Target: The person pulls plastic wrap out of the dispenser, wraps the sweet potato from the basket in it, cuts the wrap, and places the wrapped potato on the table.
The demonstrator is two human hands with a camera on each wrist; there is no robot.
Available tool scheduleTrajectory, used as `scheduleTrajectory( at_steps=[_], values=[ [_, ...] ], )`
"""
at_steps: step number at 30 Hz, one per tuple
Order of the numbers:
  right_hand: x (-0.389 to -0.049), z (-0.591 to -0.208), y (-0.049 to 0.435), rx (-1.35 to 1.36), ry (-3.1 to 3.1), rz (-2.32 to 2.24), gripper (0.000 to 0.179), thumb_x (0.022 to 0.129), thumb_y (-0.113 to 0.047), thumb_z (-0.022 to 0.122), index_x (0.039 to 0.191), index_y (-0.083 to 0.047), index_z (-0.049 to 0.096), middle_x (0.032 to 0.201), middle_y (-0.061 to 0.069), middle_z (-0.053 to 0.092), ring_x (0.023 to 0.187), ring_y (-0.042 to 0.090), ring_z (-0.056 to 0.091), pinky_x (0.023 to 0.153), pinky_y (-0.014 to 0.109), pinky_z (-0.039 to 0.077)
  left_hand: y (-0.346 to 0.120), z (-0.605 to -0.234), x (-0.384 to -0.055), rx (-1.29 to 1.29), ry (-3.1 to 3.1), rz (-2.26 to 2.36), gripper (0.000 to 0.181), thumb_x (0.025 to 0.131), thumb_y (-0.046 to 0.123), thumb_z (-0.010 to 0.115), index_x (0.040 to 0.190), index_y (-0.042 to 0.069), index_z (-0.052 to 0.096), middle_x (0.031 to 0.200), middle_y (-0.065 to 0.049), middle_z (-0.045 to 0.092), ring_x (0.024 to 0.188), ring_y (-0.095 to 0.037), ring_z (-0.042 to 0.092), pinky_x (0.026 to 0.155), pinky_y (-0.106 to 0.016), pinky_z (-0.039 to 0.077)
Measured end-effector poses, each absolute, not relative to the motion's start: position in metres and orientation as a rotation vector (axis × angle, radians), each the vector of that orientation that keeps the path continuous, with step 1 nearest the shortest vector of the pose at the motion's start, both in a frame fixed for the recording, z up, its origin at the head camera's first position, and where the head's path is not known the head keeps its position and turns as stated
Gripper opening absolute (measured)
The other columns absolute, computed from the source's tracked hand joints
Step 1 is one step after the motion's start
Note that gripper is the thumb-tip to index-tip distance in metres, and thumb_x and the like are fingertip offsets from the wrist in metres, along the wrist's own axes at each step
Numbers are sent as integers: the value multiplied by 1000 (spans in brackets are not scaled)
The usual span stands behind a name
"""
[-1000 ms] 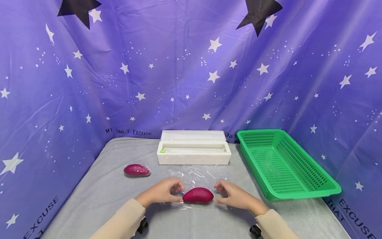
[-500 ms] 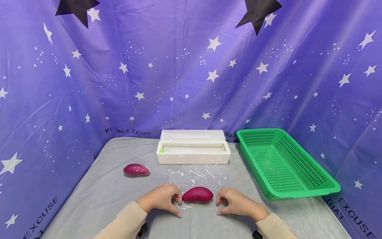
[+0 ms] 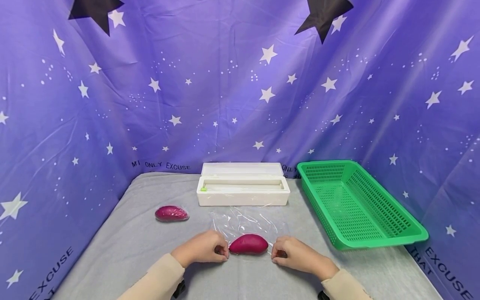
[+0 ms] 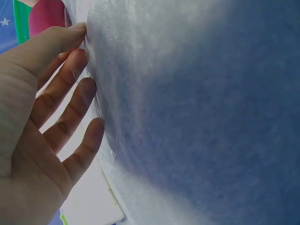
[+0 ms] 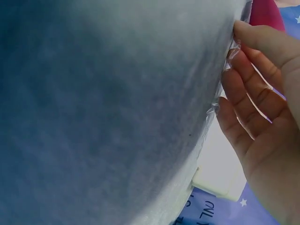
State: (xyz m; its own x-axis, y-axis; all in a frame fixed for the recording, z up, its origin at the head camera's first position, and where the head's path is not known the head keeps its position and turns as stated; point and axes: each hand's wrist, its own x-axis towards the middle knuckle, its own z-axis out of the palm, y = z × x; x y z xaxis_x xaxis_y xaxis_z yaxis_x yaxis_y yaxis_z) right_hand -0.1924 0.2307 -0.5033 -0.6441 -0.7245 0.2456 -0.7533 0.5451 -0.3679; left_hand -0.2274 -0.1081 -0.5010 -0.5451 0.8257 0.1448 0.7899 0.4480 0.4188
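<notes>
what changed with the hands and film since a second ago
The left hand and right hand drew toward the person, thumbs and fingers closing to pinch the clear film near its front edge. The bare magenta piece, wrapped piece, white box and green basket stayed put.

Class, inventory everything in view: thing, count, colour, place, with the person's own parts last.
film: one sheet, clear, front centre
bare oblong item: one, magenta, on film
wrapped oblong item: one, magenta, left
open box: one, white, back centre
tab: one, green, box's left end
basket: one, green, right
cloth: one, grey, beneath these things
backdrop: one, purple with stars, behind and beside
left grip: one, pinching film, left
right grip: one, pinching film, right
sleeves: two, beige, forearms
wrist devices: two, black, beside sleeves
</notes>
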Motion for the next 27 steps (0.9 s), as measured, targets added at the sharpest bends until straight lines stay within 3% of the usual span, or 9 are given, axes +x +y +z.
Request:
scheduleTrajectory(
  at_steps=[18,27],
  values=[
    [-194,-497,226,1212,-2670,762,12,86,-9,77,87,-18,69,82,-17,63,75,-5,56,69,19,51,-112,-496,-225,1291,2643,839,8,86,17,78,85,23,72,75,24,58,69,8,54,66,-14,47],
    [-194,-498,229,1160,-2680,843,25,87,-5,76,105,-12,60,78,-16,65,72,-4,59,67,24,53,-116,-496,-226,1282,2662,877,16,87,17,77,101,17,70,75,24,59,69,7,54,67,-19,48]
  ],
)
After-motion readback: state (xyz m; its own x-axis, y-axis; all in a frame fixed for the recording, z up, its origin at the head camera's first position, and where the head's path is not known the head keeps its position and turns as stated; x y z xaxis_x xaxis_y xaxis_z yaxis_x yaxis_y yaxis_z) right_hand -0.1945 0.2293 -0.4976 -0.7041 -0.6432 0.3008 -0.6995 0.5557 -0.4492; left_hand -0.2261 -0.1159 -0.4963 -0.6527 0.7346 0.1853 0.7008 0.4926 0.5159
